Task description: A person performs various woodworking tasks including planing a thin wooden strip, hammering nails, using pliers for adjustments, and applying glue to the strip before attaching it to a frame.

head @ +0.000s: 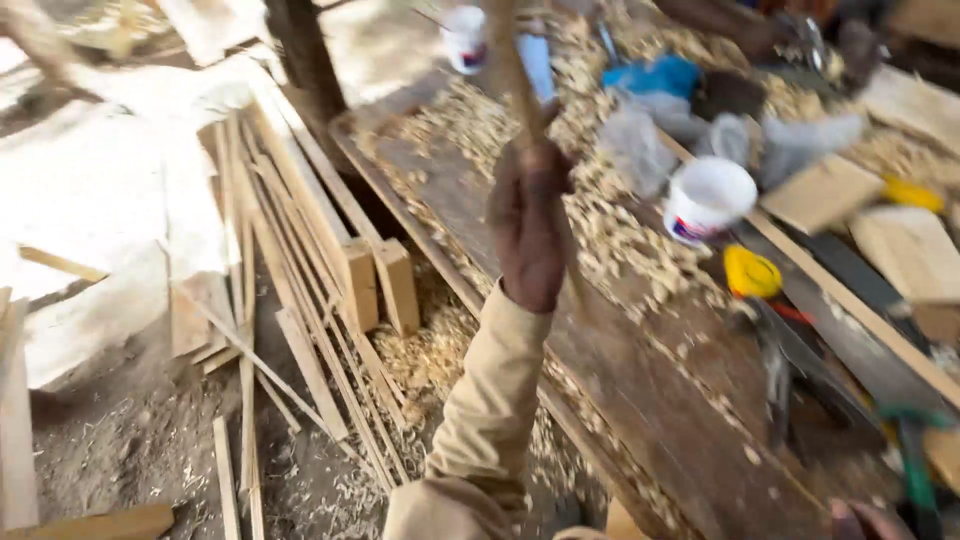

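Note:
My left hand (530, 225) is raised over the near edge of a wooden workbench (640, 400), its tan sleeve reaching up from the bottom of the view. Its fingers are closed around a thin wooden strip (508, 60) that stands nearly upright and runs out of the top of the frame, blurred by motion. Only the tips of my right hand (866, 520) show at the bottom right corner, by the bench, and whether they hold anything is hidden.
Wood shavings (600, 210) cover the bench. On it are a white plastic tub (708, 195), a yellow object (750, 272), a saw (815, 355), boards, and a blue cloth (655, 75). Another person's hand (760, 35) works at the far end. Thin wooden slats (290, 300) lean on the dirt floor at left.

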